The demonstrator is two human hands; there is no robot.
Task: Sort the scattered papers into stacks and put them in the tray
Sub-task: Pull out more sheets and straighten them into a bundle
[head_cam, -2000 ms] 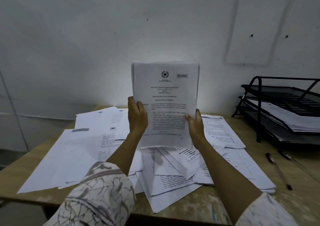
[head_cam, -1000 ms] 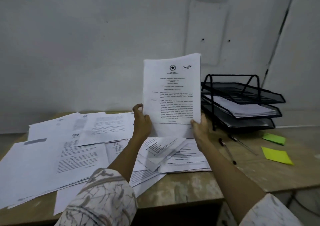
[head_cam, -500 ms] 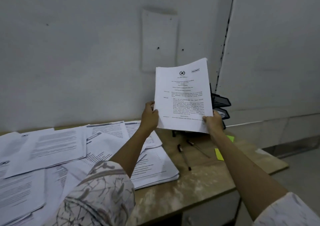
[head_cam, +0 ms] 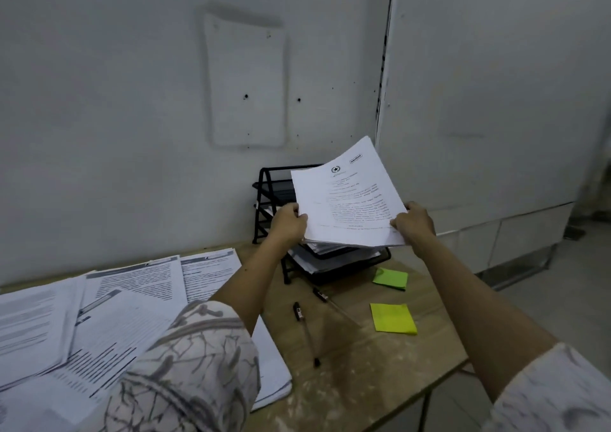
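A white printed paper stack (head_cam: 347,200) tilts forward over the black wire paper tray (head_cam: 269,187) at the back of the wooden table (head_cam: 350,385). My left hand (head_cam: 288,223) grips the stack's lower left corner and my right hand (head_cam: 413,223) grips its lower right corner. The stack hides most of the tray; some papers lie in a lower tier (head_cam: 317,259). Scattered printed papers (head_cam: 109,316) cover the table's left side, partly behind my patterned left sleeve.
Two pens (head_cam: 305,331) (head_cam: 330,304) lie on the table in front of the tray. Two yellow-green sticky note pads (head_cam: 392,318) (head_cam: 390,278) sit near the right edge. The table's right corner drops to the floor. A white wall stands close behind.
The view has swung right. Both hands carried the stack from above the scattered papers to the tray, and the stack has tipped from upright to nearly flat over it.
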